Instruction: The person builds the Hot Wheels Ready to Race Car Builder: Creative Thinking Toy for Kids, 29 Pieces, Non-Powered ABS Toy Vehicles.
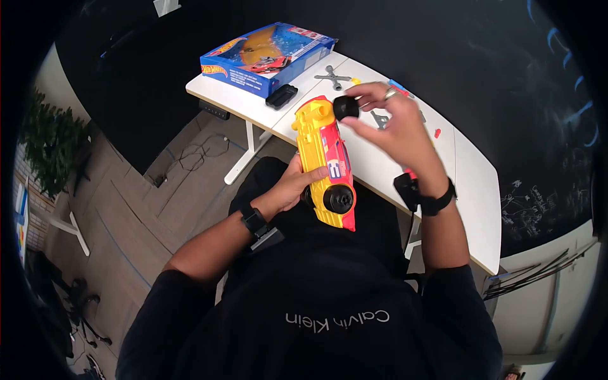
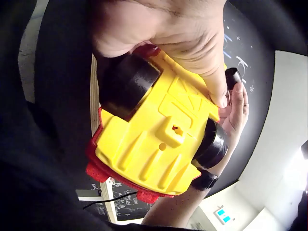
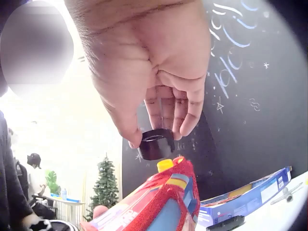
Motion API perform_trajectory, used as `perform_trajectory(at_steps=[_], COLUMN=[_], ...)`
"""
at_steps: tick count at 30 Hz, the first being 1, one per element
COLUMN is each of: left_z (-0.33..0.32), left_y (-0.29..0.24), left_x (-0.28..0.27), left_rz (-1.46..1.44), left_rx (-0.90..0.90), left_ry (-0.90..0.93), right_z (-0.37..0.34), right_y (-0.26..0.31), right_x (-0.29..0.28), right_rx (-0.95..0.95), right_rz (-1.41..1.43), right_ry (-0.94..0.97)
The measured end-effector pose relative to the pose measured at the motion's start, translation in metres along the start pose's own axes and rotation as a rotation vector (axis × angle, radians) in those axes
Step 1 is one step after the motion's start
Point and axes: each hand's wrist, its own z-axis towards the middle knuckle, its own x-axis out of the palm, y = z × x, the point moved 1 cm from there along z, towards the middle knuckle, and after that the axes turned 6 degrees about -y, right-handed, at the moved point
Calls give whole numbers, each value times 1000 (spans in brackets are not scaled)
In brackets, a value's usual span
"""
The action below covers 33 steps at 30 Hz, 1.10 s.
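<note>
My left hand [image 1: 290, 187] grips a red and yellow toy car [image 1: 313, 161] by its middle, the thumb across its side. The yellow underside [image 2: 159, 130] faces the left wrist camera, with two black wheels [image 2: 212, 144] fitted at one end. Between thumb and fingertips, my right hand [image 1: 405, 133] pinches a loose black wheel [image 1: 346, 108] beside the car's other end. From the right wrist, that wheel [image 3: 156, 147] appears just above a yellow axle stub [image 3: 164, 165] on the car's side. The car is held over my lap, near the table edge.
On the white table [image 1: 468, 202] stands a blue Hot Wheels box [image 1: 278, 79], with a black tray [image 1: 282, 97] in front. A grey cross-shaped tool [image 1: 333, 78], grey parts [image 1: 380, 120] and a small red piece [image 1: 437, 133] lie farther right. A blackboard wall [image 1: 443, 50] rises behind.
</note>
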Motion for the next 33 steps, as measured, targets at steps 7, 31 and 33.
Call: perform_trajectory(at_steps=[7, 31, 33], left_z=[-6, 2, 2], left_y=[-6, 8, 10], left_x=[13, -17, -21], left_rz=[126, -42, -46], left_rx=[13, 193, 177], left_ry=[67, -185, -187], right_z=[-19, -70, -75], right_y=[12, -60, -126], right_x=[23, 9, -25], right_rx=[-49, 451, 576], right_rz=[-164, 245, -60], right_ry=[1, 540, 297])
